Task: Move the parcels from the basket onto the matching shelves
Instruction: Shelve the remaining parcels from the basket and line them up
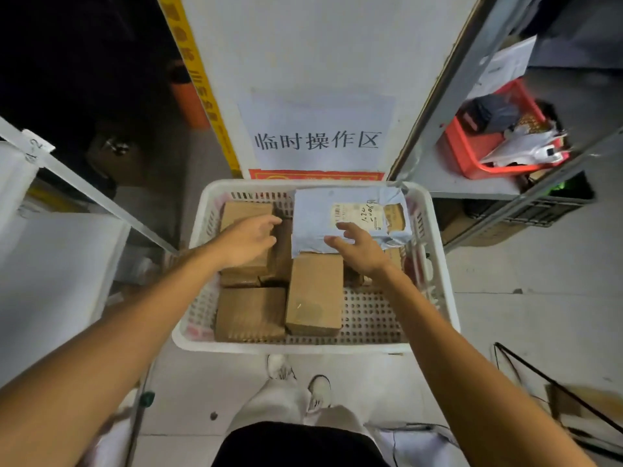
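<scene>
In the white basket, the person's right hand reaches, fingers spread apart, over the near edge of the grey bagged parcel at the far right corner, while the left hand, fingers loosely straight and gripping nothing, is over a cardboard box at the far left corner.

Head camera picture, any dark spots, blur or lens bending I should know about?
Head view: the top left corner is nearly black; the centre, with the white basket and grey parcel, is evenly lit, its label fairly sharp; the red basket at right is smeared; the wide lens tilts the shelf post.
</scene>
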Demonstrator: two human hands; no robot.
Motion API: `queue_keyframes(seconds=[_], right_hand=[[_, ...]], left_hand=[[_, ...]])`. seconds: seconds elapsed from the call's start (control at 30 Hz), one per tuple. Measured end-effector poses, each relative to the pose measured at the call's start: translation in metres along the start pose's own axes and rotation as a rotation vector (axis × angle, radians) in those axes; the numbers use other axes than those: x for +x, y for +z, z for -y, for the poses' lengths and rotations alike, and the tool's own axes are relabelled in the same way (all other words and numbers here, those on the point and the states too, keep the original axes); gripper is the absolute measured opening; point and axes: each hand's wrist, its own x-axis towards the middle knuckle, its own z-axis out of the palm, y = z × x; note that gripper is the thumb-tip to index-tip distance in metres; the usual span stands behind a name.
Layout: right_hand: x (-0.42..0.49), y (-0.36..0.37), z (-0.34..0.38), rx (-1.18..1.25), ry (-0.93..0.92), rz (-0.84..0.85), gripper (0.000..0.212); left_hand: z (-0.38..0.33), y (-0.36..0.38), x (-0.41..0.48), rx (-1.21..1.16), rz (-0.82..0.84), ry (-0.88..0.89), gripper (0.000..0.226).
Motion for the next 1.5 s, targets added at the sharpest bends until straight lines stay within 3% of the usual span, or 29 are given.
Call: queue_keyframes(seconds=[0.23,0.43,0.6,0.73,0.9,1.03,1.13,1.33,1.5], right_hand=[[0.021,-0.04,-0.039,-0.022,0.169,-0.163,0.054],[0.056,-0.068,-0.075,-0.064,0.219,-0.266,0.055],[0.097,-0.071,-0.107,-0.158,0.145,-0.364,0.063],[0.112,-0.067,-0.132,-0.025,0.095,-0.405,0.066],[0.118,-0.076,-0.14,0.174,0.107,-0.3,0.064],[0.126,-0.084,-0.14,0.452,0.14,-0.225,0.073],[0.121,-0.08,-0.142,0.427,0.104,-0.232,0.051],[0.083,-0.066,-0.137,0.553,0.102,-0.259,0.03],[0.049,-0.042,-0.104,0.557,0.14,-0.286,0.031]], left_hand=[[0.017,0.03,0.069,-0.172,0.081,-0.079,0.044],[0.032,0.06,0.102,-0.158,0.098,-0.194,0.051],[0.032,0.087,0.133,-0.216,-0.078,-0.282,0.052],[0.032,0.113,0.149,-0.363,-0.26,-0.323,0.053],[0.02,0.138,0.147,-0.545,-0.377,-0.396,0.051],[0.028,0.129,0.154,-0.69,-0.299,-0.436,0.053],[0.032,0.124,0.155,-0.79,-0.24,-0.441,0.057],[0.038,0.12,0.121,-0.833,-0.218,-0.377,0.052],[0.045,0.078,0.077,-0.854,-0.261,-0.275,0.041]])
